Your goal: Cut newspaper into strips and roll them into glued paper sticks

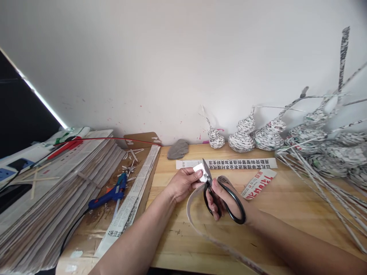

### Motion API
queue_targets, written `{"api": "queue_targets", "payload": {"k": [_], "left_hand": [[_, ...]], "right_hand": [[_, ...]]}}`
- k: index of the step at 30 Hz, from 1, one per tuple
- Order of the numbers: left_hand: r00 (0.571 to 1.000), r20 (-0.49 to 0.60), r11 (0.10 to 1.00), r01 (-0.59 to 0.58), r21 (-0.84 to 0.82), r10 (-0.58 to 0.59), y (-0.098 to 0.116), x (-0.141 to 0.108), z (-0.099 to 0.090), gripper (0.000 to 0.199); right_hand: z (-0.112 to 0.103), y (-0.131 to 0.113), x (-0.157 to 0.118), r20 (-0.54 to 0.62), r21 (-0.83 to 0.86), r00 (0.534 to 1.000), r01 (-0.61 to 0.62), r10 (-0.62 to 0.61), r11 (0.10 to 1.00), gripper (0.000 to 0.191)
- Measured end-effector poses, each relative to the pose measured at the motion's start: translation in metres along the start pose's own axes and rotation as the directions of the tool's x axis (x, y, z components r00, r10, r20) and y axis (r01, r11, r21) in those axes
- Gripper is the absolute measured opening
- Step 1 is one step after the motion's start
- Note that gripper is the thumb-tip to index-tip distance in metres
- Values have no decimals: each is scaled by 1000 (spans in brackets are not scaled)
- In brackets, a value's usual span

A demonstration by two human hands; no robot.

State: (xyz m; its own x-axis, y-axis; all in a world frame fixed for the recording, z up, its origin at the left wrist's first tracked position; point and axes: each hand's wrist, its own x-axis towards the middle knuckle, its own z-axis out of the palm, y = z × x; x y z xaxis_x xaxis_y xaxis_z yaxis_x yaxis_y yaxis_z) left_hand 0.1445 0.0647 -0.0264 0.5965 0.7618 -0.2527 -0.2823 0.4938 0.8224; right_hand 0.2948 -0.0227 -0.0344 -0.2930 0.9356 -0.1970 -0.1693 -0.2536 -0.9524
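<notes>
Between the thumb and fingers of my left hand is the folded end of a newspaper strip, whose long tail curves down toward the table's front edge. My right hand grips black-handled scissors, their blades pointing up and away beside the folded paper. Whether the blades touch the paper I cannot tell. Just beyond both hands lies a flat printed strip with large black characters. A shorter piece with red print rests to the right of the scissors.
Woven paper gourds line the wall, with thin paper rods spreading at right. A grey cloth lies at the back. On the left are a blue glue gun, long newspaper strips and a newspaper stack bearing a power strip.
</notes>
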Motion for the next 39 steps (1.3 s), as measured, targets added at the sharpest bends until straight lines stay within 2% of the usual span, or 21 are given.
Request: {"api": "queue_targets", "payload": {"k": [4,8,12,14,18,21,23,27,30,32,34,37,39], "left_hand": [[1000,1,1000,-10,28,10,1,0,-1,30],[1000,-19,998,-15,67,16,3,-1,-2,34],[988,-64,987,-132,91,138,5,0,0,39],[960,-120,966,-243,92,253,8,1,1,43],[851,-272,893,-428,137,449,26,-5,3,47],[801,-321,862,-458,216,506,54,-27,10,43],[779,-297,829,-475,295,552,80,-48,16,38],[681,-289,723,-524,450,673,141,-82,21,26],[614,-341,688,-512,514,712,186,-85,11,18],[560,-364,660,-534,529,744,213,-81,1,16],[469,-360,589,-590,552,807,238,-80,-7,16],[370,-318,487,-677,551,873,265,-87,-13,20],[348,-253,430,-703,567,903,271,-96,-15,24]], "right_hand": [[2,0,-1,1,28,1000,7,-7,1000,68],[7,-6,-4,-62,-74,997,47,-52,996,65],[3,-13,-6,-160,-146,967,177,-200,973,60],[-2,-14,-6,-234,-155,922,277,-308,948,56],[-11,-16,-1,-344,-199,841,370,-418,908,49],[-14,-23,2,-419,-221,794,381,-440,898,50],[-14,-27,3,-464,-203,781,366,-418,908,52],[-12,-31,4,-471,-145,810,319,-349,937,52],[-12,-28,5,-423,-125,849,291,-316,949,51],[-14,-25,6,-398,-149,859,286,-322,947,50],[-17,-22,7,-372,-183,862,294,-343,938,48],[-20,-20,8,-348,-221,865,299,-362,928,46],[-20,-19,8,-333,-251,867,298,-371,921,45]]}}
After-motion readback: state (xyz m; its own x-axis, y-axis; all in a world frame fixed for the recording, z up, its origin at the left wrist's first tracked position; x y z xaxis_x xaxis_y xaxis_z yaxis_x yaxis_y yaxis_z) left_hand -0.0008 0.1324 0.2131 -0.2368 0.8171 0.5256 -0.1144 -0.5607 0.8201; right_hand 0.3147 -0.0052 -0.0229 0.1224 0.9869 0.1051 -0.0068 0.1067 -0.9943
